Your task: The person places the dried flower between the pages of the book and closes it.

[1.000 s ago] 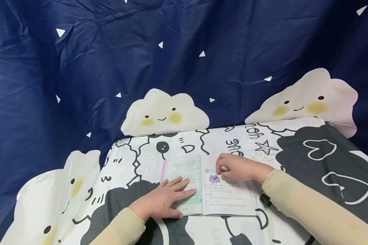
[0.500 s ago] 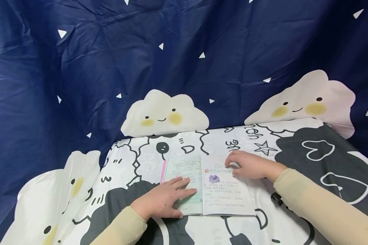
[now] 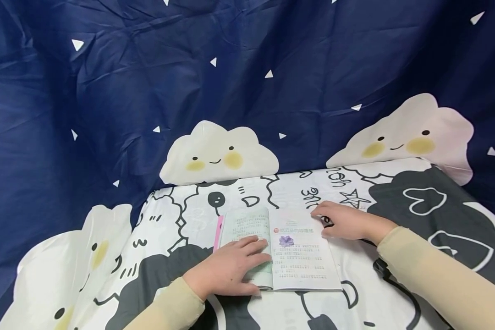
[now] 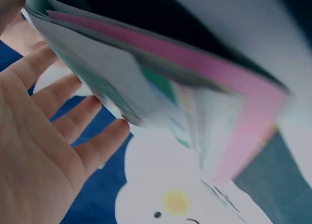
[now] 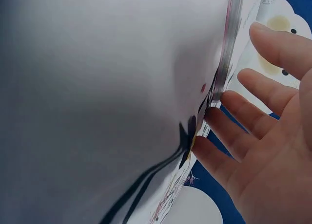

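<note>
Open book (image 3: 286,254) lies flat at lower centre of the head view, on the patterned cloth (image 3: 396,192) over the table. Left hand (image 3: 228,268) lies palm down on the book's left page, fingers straight and together, tips near the spine. Left wrist view: left-hand fingers (image 4: 73,117) straight, against the fanned page edges, pink cover edge at right. Right hand (image 3: 346,221) rests at the upper right corner of the right page, fingers extended and loosely spread, tips at the page edge. Right wrist view: fingers (image 5: 253,117) straight, touching the page edges; whether they lift a page is probably not decidable, too blurred. Purple flower picture (image 3: 286,240) on right page. Dark blue backdrop (image 3: 148,91) with cloud faces behind.
</note>
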`<state>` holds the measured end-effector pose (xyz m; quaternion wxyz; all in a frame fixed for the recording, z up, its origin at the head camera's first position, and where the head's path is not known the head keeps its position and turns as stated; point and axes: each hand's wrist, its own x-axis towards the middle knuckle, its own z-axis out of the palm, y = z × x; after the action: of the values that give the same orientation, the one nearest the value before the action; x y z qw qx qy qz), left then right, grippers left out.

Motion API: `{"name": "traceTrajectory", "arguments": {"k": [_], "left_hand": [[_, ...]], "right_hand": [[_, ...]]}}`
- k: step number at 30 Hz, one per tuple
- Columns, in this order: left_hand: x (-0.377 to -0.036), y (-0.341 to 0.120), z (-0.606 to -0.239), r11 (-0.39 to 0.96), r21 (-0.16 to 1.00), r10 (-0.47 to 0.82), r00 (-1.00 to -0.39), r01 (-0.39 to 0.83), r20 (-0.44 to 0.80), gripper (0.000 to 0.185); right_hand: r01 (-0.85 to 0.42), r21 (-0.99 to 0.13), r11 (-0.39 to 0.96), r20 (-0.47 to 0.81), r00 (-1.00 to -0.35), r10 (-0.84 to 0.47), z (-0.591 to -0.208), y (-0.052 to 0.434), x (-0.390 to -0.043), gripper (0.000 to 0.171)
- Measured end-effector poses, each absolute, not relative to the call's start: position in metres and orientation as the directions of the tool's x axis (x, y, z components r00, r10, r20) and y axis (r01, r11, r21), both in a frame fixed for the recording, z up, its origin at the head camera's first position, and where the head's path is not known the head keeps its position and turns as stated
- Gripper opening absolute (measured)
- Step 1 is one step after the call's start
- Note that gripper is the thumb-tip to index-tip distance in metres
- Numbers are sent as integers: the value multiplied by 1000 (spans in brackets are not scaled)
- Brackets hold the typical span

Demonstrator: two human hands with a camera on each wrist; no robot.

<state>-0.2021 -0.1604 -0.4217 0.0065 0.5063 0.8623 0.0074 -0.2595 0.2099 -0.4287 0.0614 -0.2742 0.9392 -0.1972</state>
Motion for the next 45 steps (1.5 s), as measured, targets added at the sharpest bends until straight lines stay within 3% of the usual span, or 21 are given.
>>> {"name": "traceTrajectory", "arguments": {"k": [7, 14, 21, 34, 40, 45], "left_hand": [[-194, -130, -422, 463, -79, 886, -464, 883, 6, 68], [-182, -93, -427, 499, -169, 866, -498, 850, 49, 57], [-176, -75, -429, 553, -196, 832, -550, 810, 72, 45], [-173, -61, -428, 574, -184, 815, -577, 798, 43, 38], [-173, -61, -428, 561, -174, 826, -561, 809, 55, 32], [-172, -59, -428, 504, -215, 862, -501, 837, 72, 39]], "right_hand": [[-482, -319, 816, -48, -852, -522, -428, 216, -254, 78], [-479, -315, 820, -115, -838, -534, -430, 225, -254, 103], [-504, -297, 811, -122, -823, -555, -434, 227, -256, 105], [-507, -317, 802, -118, -818, -563, -433, 230, -254, 113], [-513, -325, 795, -109, -815, -570, -433, 231, -253, 110], [-514, -326, 793, -98, -816, -569, -434, 232, -254, 107]]}}
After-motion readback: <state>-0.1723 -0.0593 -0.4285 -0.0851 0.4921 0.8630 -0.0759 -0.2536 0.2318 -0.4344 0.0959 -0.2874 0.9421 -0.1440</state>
